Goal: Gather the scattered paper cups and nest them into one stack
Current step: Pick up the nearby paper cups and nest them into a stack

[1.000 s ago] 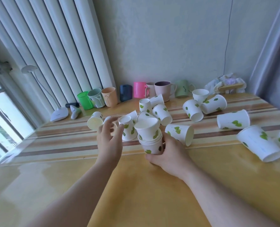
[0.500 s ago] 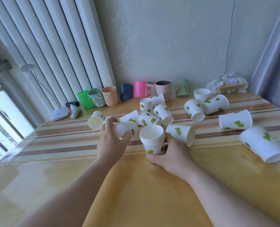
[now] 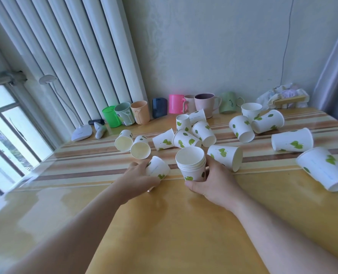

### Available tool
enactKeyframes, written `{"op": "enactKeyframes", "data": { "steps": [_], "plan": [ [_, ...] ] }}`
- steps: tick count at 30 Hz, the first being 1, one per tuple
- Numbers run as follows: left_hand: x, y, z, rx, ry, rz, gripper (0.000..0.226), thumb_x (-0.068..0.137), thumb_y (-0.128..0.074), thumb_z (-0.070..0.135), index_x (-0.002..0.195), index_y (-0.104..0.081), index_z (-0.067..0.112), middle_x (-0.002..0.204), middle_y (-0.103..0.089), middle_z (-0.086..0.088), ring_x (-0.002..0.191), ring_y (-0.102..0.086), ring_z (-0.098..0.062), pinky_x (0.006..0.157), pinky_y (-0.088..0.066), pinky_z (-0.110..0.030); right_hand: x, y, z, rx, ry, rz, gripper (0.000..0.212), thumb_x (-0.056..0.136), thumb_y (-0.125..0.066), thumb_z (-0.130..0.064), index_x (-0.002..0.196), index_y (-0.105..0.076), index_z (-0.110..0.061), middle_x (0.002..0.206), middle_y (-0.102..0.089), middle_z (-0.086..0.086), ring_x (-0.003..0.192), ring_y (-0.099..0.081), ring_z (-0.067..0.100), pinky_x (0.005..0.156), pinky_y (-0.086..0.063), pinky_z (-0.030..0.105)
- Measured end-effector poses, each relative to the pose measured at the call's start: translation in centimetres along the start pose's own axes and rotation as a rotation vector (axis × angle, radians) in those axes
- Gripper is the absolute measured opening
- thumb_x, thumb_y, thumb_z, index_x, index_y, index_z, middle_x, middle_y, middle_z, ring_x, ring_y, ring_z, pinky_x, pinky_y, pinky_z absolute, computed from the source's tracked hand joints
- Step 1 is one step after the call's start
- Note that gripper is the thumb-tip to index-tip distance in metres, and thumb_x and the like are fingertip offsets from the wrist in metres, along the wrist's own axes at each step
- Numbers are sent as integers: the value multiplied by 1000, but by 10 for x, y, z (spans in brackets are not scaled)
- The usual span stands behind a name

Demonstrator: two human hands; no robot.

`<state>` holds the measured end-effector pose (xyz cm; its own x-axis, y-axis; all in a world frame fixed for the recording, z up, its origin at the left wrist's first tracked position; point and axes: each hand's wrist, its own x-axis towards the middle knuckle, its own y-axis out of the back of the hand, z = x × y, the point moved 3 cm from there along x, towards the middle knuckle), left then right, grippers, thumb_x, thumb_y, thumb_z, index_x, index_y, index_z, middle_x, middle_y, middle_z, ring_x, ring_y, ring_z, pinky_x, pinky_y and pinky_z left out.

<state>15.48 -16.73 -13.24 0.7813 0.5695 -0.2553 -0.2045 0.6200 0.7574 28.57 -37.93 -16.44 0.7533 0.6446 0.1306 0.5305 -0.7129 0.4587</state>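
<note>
Head view: the right hand (image 3: 213, 180) is curled round the base of an upright stack of nested paper cups (image 3: 192, 165) standing on the yellow table (image 3: 174, 224), thumb on the near side and fingers round the right. The stack shows several rims one inside another and carries green leaf prints. Just left of it, the left hand (image 3: 138, 178) grips a single paper cup (image 3: 157, 168), tipped over with its base pointing up and away; its mouth is hidden by the palm.

Loose cups lie scattered over the striped far part of the table. Two lie on their sides (image 3: 132, 144) with mouths toward the camera, left of centre. A cluster (image 3: 188, 133) sits just beyond the stack, and one cup on its side (image 3: 226, 157) almost touches the right hand's fingers. More lie to the right (image 3: 292, 140), the largest-looking (image 3: 326, 169) near the right edge.

Along the far wall stands a row of plastic and ceramic mugs. The pale green mug (image 3: 228, 102) bears the word "SMILE", written sideways; no other writing can be read. A white desk lamp (image 3: 81, 132) stands at far left.
</note>
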Motion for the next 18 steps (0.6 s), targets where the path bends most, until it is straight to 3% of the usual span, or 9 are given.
{"op": "enactKeyframes", "data": {
  "steps": [2, 4, 6, 9, 11, 14, 18],
  "plan": [
    [-1, -1, 2, -96, -28, 18, 49, 78, -74, 48, 126, -66, 40, 130, -64, 0, 116, -63, -26, 97, -56, -43, 0, 0, 0, 1, -2, 0, 53, 78, -94, -33, 117, -58, -43, 101, -70, -18, 95, -67, 1, 81, -53, 25],
    [-1, 2, 8, -315, -50, 88, 33, 84, -78, 42, 114, -71, 29, 119, -74, -8, 101, -68, -23, 84, -56, -38, 0, 0, 0, 6, -1, -3, 53, 79, -93, -33, 116, -57, -44, 101, -68, -19, 95, -66, 0, 77, -52, 23],
    [-2, 8, 22, -619, -78, 153, 36, 87, -78, 32, 120, -68, 21, 121, -74, -13, 98, -67, -25, 81, -50, -35, 1, 0, 1, 4, 2, -5, 52, 79, -93, -34, 117, -59, -42, 101, -68, -19, 96, -65, -1, 77, -51, 22],
    [-2, 11, 47, -899, -257, 177, 59, 69, -85, 34, 121, -61, 19, 120, -73, -12, 110, -69, -30, 91, -52, -39, 2, 0, 3, 12, 4, -5, 53, 78, -93, -36, 120, -60, -41, 104, -69, -20, 99, -64, -1, 81, -52, 26],
    [-6, 7, 62, -925, -360, 162, 72, 65, -87, 37, 128, -59, 19, 125, -74, -12, 116, -71, -27, 93, -55, -38, 2, -1, 4, 17, 11, -7, 54, 78, -92, -36, 120, -59, -45, 105, -70, -21, 100, -64, -2, 82, -51, 24],
    [-9, -8, 72, -808, -399, 113, 80, 64, -91, 35, 134, -57, 18, 114, -80, 0, 108, -76, -16, 82, -61, -27, 2, -1, 5, 21, 13, 1, 58, 77, -92, -38, 125, -60, -47, 108, -73, -20, 100, -66, -1, 85, -55, 26],
    [-8, -26, 66, -706, -357, 93, 81, 60, -91, 42, 132, -58, 30, 124, -77, 0, 120, -72, -22, 105, -59, -51, 2, 0, 3, 16, 29, 8, 59, 77, -92, -38, 126, -61, -49, 104, -72, -22, 93, -65, -7, 77, -50, 18]
  ]
}}
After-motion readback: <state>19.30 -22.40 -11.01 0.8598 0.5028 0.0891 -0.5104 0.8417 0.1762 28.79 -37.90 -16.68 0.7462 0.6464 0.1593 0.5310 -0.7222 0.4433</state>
